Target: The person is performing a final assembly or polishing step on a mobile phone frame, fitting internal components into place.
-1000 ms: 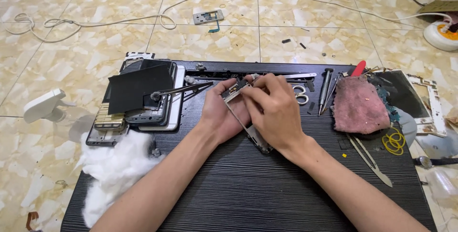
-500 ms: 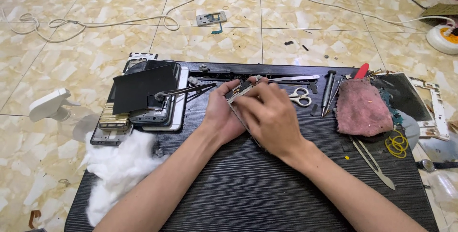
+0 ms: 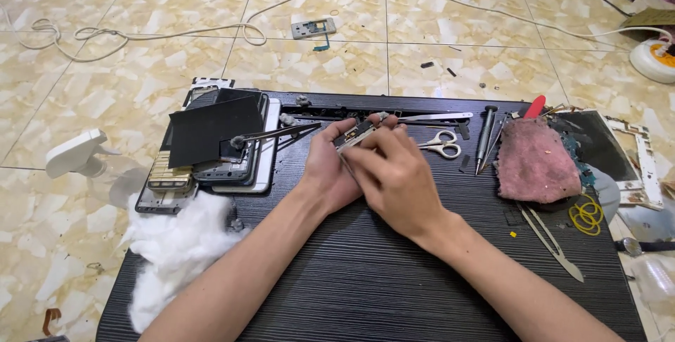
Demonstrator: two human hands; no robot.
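Both my hands meet over the middle of a black ribbed mat [image 3: 394, 279]. My left hand [image 3: 329, 173] cradles a small, thin phone part [image 3: 355, 134] with a metal edge. My right hand [image 3: 394, 177] lies over it, fingers curled, pressing on the same part, so most of the part is hidden. A stack of dismantled phones and black panels [image 3: 211, 149] sits just left of my left hand. Small scissors [image 3: 441, 144] lie right of my fingertips.
White cotton wool [image 3: 176, 243] lies at the mat's left edge. A pink cloth [image 3: 533, 160], screwdrivers [image 3: 485, 138], tweezers [image 3: 552, 240] and yellow rubber bands [image 3: 585, 215] are at the right. A white spray bottle [image 3: 74, 152] and a cable [image 3: 176, 31] lie on the tiled floor.
The view has shifted slightly. Both hands stay together on the small part, and my right hand has moved a little over it.
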